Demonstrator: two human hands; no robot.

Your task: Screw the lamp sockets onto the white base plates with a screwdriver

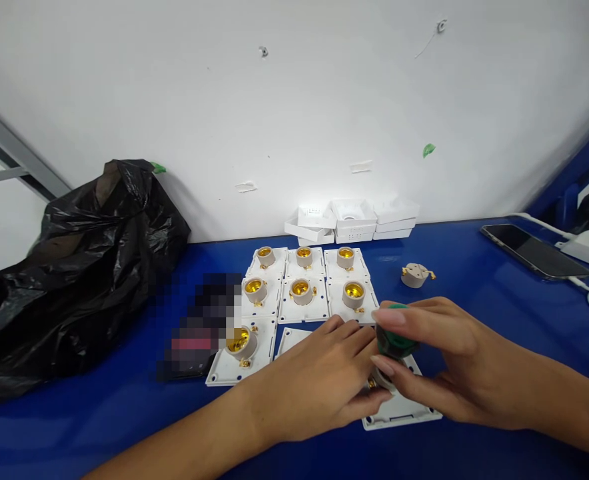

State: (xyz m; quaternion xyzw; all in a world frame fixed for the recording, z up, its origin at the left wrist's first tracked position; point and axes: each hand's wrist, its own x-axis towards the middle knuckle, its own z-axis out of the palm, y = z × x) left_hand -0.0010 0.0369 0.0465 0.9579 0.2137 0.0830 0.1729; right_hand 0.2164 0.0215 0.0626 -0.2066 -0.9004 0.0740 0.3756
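Observation:
In the head view, my right hand [454,363] grips the green handle of a screwdriver [396,341] between thumb and fingers. The handle's end points up toward me, and its shaft is hidden. My left hand [314,380] is closed around a pale lamp socket [385,380], directly below the handle. That socket sits over a white square plate [402,410] on the table, mostly covered by my hands. Another white plate [290,339] lies partly behind my left hand. To the left, a lamp socket with a gold inside [242,343] rests on its own plate.
Several white plates with sockets [302,291] stand in rows ahead. A loose socket [414,275] lies to the right. White box covers [354,220] are stacked by the wall. A black bag [99,267] bulges at left; a phone [534,250] with cables lies at right.

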